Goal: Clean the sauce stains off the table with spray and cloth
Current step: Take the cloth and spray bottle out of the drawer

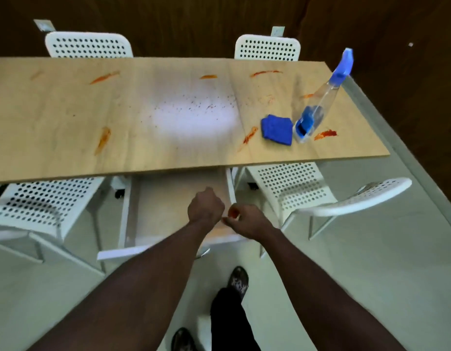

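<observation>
Both hands hang in front of the table (168, 160), just short of its near edge and touching nothing on it. The left hand (206, 206) is balled into a fist with its back to the camera, and nothing shows in it. The right hand (245, 220) sits just beside it with its fingers curled in and thumb against forefinger. There's an orange spot at the fingertips, but whether that's something pinched or only a smear cannot be told.

Up on the table, the blue cloth (277, 129) lies folded toward the right end, not far from the near edge. The spray bottle (318, 110) stands touching or just beside the cloth, on the side nearer the table's right end. It has a clear body and a blue trigger head.

The sauce stains (325, 134) are all over the table: one red smear beside the bottle's base, an orange streak on the cloth's other side, more streaks along the far edge and at the left end, and fine specks across the middle.

White perforated chairs (290, 188) stand at the table's near and far sides.
</observation>
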